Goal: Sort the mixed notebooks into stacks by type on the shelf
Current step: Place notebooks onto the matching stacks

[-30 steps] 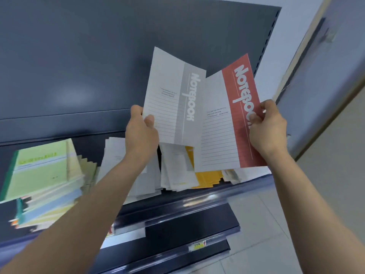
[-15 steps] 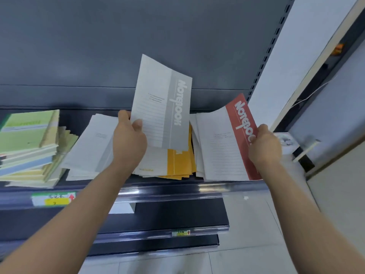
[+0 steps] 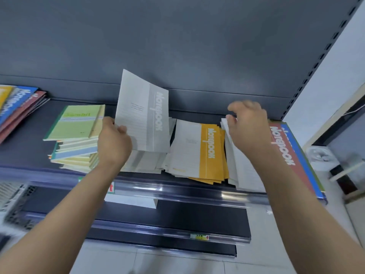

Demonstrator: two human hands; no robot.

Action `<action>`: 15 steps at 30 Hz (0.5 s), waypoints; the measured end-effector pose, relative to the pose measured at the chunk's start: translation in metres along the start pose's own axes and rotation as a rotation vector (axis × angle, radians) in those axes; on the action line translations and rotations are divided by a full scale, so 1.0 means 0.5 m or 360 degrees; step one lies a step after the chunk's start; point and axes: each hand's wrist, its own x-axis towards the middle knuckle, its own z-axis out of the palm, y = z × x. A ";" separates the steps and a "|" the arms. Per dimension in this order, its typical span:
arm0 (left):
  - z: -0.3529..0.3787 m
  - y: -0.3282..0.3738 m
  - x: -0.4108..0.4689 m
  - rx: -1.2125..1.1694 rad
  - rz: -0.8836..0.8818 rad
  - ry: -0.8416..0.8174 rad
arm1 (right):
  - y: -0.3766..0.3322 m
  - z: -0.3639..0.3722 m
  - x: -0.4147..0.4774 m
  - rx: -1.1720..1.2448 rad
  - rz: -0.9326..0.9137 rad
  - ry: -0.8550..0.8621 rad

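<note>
- Left hand point(image 3: 113, 143) pinches the grey notebook point(image 3: 145, 113) by its lower edge, thumb on the cover. It is tilted up over the grey pile point(image 3: 146, 163) on the shelf point(image 3: 25, 149), likely its matching stack.
- Yellow pile point(image 3: 209, 153) lies just right of the grey pile.
- Right hand point(image 3: 249, 127) hovers beside the red notebook point(image 3: 280, 143), which lies flat at the shelf's right end. The fingers are curled but blurred, so I can't tell if they grip.

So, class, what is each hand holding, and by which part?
Left hand grips the grey notebook by its lower left edge. Right hand is blurred: cannot be told.
</note>
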 end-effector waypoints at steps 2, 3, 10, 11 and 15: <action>-0.022 -0.017 0.019 0.0014 -0.0053 -0.0014 | -0.055 -0.003 0.007 0.0120 -0.0124 -0.0007; -0.030 -0.026 0.028 0.0026 -0.0054 -0.0020 | -0.077 -0.004 0.010 0.0168 -0.0169 -0.0001; -0.042 -0.072 0.090 0.0307 0.0047 -0.0330 | -0.180 -0.016 0.016 0.0348 -0.0114 0.0143; -0.036 -0.076 0.099 0.0370 0.0067 -0.0407 | -0.193 -0.018 0.015 0.0348 -0.0104 0.0161; -0.011 -0.096 0.125 0.0804 0.0234 -0.0740 | -0.242 -0.018 0.016 0.0349 -0.0060 0.0216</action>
